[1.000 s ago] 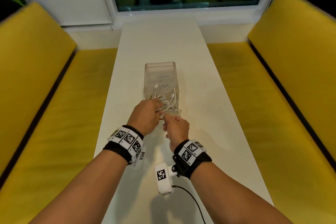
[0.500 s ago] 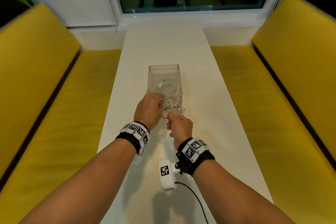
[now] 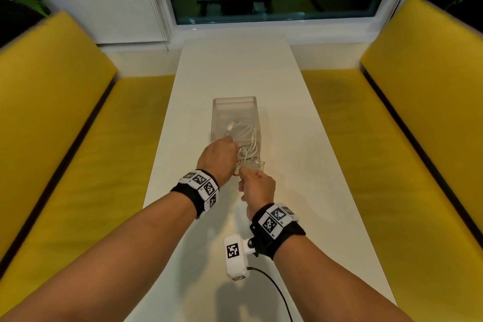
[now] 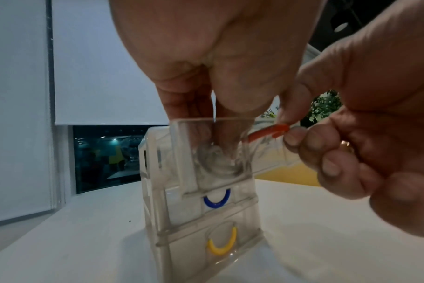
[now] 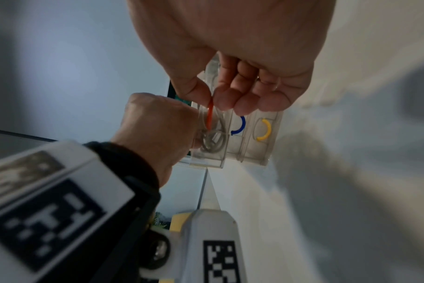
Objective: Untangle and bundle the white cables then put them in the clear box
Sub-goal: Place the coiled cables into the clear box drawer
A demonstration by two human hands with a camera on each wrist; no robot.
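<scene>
A clear box (image 3: 234,109) of three stacked drawers stands mid-table, its top drawer slid out toward me. Coiled white cables (image 3: 247,148) lie in that drawer, and the coil (image 4: 215,160) shows through its clear front. My left hand (image 3: 222,155) reaches down into the drawer, its fingers (image 4: 189,103) closed around the coil. My right hand (image 3: 257,185) is at the drawer's front. Its thumb and forefinger pinch the drawer's red loop handle (image 4: 269,132), which also shows in the right wrist view (image 5: 209,114). The fingertips of the left hand are hidden in the head view.
The two lower drawers are closed and carry a blue handle (image 4: 217,199) and a yellow handle (image 4: 222,243). The narrow white table (image 3: 235,65) runs to a window. Yellow benches (image 3: 78,165) flank both sides. A black wire (image 3: 277,290) trails from my right wrist camera.
My left hand has moved further over the open drawer and down onto the cables. My right hand has stayed at the drawer front, where the red handle now shows between its fingers.
</scene>
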